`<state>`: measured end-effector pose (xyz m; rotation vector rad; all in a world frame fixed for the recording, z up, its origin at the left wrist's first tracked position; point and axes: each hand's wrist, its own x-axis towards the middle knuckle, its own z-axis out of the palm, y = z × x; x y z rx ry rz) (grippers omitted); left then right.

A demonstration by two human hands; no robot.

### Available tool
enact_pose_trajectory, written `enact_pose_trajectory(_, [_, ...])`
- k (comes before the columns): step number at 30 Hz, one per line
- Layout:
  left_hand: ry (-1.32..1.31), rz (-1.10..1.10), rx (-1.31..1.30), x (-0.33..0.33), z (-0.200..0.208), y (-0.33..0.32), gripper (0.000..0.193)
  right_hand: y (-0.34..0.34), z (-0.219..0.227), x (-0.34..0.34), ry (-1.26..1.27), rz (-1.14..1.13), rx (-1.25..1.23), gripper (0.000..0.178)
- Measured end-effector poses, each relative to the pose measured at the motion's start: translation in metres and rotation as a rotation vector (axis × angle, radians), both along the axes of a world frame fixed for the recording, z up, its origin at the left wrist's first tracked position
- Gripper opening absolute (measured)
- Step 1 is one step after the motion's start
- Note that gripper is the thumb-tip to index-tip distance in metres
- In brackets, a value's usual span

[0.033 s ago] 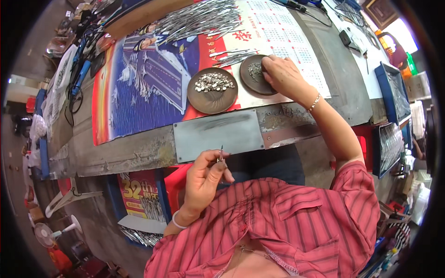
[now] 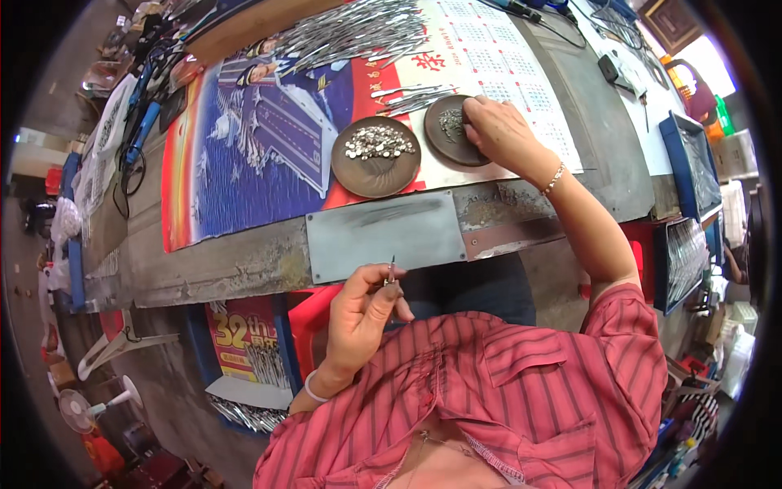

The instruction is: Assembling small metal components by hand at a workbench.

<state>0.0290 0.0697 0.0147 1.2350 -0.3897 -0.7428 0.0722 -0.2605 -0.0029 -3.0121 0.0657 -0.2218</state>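
My left hand (image 2: pixel 358 314) is held in front of the bench edge, thumb and fingers pinching a thin, pointed metal piece (image 2: pixel 392 267), its tip sticking up. My right hand (image 2: pixel 507 134) reaches over the right-hand brown dish (image 2: pixel 456 153), which holds small dark metal bits (image 2: pixel 450 124). Its fingertips are bent down inside the rim, closed together; whatever they grip is hidden. To the left of it, a second brown dish (image 2: pixel 376 181) holds a heap of small shiny silver discs (image 2: pixel 381 143). Beyond the dishes lies a small group of slim metal rods (image 2: pixel 414 98).
A large pile of slim metal rods (image 2: pixel 358 34) lies at the back on a printed poster (image 2: pixel 244 204). A grey metal plate (image 2: pixel 383 244) is fixed at the bench's front edge. Blue trays (image 2: pixel 688 159) stand at the right. Below, at left, is a box with more rods (image 2: pixel 265 367).
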Motion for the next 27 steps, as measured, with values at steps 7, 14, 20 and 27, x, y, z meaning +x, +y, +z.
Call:
enact_pose_trajectory(7, [0.046, -0.006, -0.014, 0.0, -0.003, -0.004, 0.023, -0.001, 0.01, 0.002, -0.068, 0.028, 0.151, 0.013])
enact_pose_trajectory(14, [0.07, -0.038, -0.039, 0.002, -0.009, -0.019, 0.023, -0.013, 0.02, 0.001, 0.01, -0.003, 0.657, 0.019])
enact_pose_trajectory(20, [0.067, -0.072, -0.044, 0.0, -0.007, -0.031, 0.022, -0.015, 0.017, -0.007, 0.113, -0.038, 1.63, 0.015])
enact_pose_trajectory(27, [0.105, -0.071, -0.071, -0.002, -0.003, -0.037, 0.02, -0.005, 0.024, -0.026, 0.027, 0.039, 1.779, 0.007])
